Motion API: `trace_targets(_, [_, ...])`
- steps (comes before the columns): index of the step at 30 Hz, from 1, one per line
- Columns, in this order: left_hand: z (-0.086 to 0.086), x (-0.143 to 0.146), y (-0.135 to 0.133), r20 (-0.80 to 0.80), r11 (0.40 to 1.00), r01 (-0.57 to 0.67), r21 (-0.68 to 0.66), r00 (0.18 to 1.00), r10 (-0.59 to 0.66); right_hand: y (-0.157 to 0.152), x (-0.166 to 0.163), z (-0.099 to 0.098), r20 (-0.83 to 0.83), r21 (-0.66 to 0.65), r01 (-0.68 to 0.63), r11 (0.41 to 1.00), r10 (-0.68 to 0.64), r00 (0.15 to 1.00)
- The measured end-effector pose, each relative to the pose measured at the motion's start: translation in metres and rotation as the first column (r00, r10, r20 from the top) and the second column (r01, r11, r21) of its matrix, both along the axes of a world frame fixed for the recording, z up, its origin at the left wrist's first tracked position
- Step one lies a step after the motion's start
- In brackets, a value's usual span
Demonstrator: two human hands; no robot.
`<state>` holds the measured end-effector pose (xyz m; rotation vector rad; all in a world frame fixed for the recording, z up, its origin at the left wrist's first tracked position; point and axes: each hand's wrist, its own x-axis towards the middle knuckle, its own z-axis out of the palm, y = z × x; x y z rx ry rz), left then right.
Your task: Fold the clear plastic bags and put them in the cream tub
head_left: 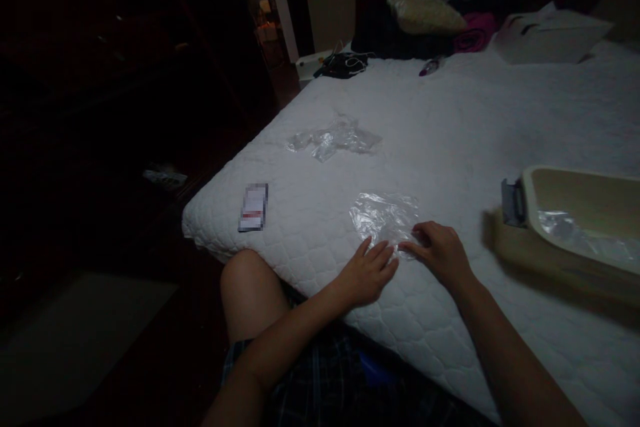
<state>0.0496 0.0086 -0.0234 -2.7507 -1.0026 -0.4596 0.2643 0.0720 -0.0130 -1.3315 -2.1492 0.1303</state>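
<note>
A clear plastic bag (383, 213) lies spread on the white quilted bed (320, 240) in front of me. My left hand (371, 272) rests flat at the bag's near edge, fingers stretched and apart. At the bag's right side is my right hand (440, 250), its thumb and fingers curved with a gap between them and touching the plastic. Farther back on the bed lies a second, crumpled clear plastic bag (335, 138).
A cream plastic bin (530, 247) with clear plastic inside stands at the right. A phone (254, 207) lies near the bed's left edge. Toward the headboard are a white box (550, 37), a pillow (425, 13), a rolled pink cloth (475, 30) and a dark item with cables (345, 65).
</note>
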Motion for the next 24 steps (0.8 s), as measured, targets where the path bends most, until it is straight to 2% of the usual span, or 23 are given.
trace_targets(3, [0.002,0.000,0.000,-0.015,0.999,-0.004,-0.035,1.000,0.004,-0.002,0.001,0.000,-0.092,0.034,0.014,0.999,-0.011,0.996])
trace_targets(6, [0.002,0.000,0.000,-0.004,0.999,-0.004,-0.036,1.000,0.004,-0.010,0.002,0.005,-0.212,0.126,0.057,0.990,-0.030,0.977])
trace_targets(9, [0.001,0.000,0.000,0.015,1.000,-0.004,-0.028,1.000,0.005,-0.018,-0.001,0.010,-0.225,0.188,0.016,0.982,0.027,0.974])
trace_targets(13, [0.000,0.000,0.000,0.035,1.000,-0.008,-0.030,0.999,0.009,-0.022,-0.008,0.010,-0.098,0.138,-0.144,0.980,0.158,0.983])
trace_targets(17, [-0.002,-0.001,0.000,0.073,1.000,0.012,-0.022,0.997,-0.010,-0.019,-0.010,0.005,-0.013,0.074,-0.176,0.982,0.178,0.984])
trace_targets(21, [-0.004,-0.003,0.000,0.173,0.999,0.040,0.012,0.984,-0.042,-0.017,-0.007,0.001,-0.040,0.026,-0.187,0.982,0.188,0.981])
trace_targets(24, [-0.004,-0.006,0.001,0.304,0.996,0.050,0.075,0.950,-0.070,-0.017,-0.006,0.001,-0.148,0.000,-0.186,0.983,0.184,0.972])
